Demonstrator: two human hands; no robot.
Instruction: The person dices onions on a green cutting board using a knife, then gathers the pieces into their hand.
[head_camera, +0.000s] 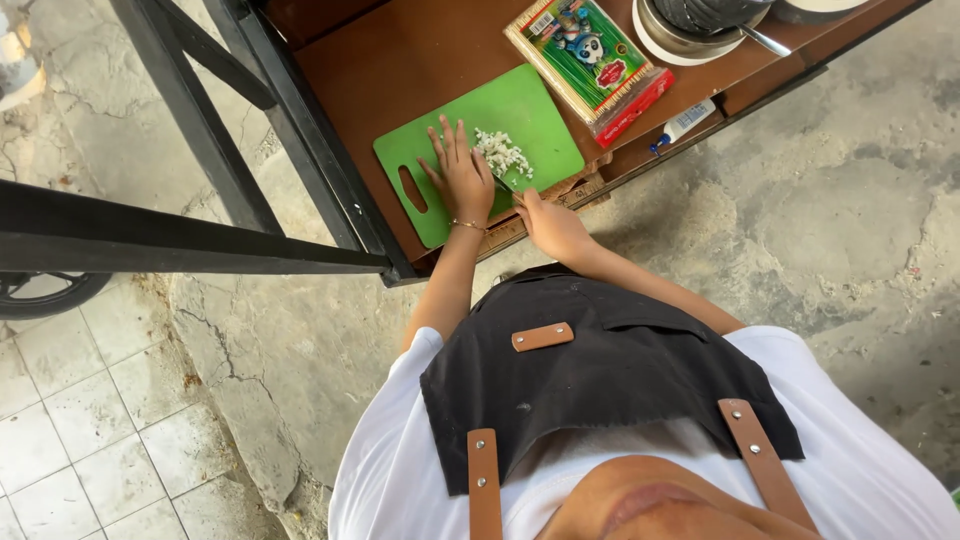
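Bright even daylight, soft shadows, sharp focus

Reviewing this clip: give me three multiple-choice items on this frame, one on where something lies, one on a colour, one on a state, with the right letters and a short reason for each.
1. Where does the pile of chopped white bits lie?
A. on the cutting board
B. in the metal bowl
C. on the floor

2. What colour is the cutting board?
A. white
B. green
C. blue

3. How is the left hand placed?
A. clenched in a fist in the air
B. gripping the bottle
C. flat, fingers spread, on the board

Answers:
1 A: the white bits sit on the board's surface, just beside the left hand's fingers.
2 B: the board is plain green against the brown tabletop.
3 C: the palm lies down on the board with the fingers stretched out, while the right hand is at the board's near edge.
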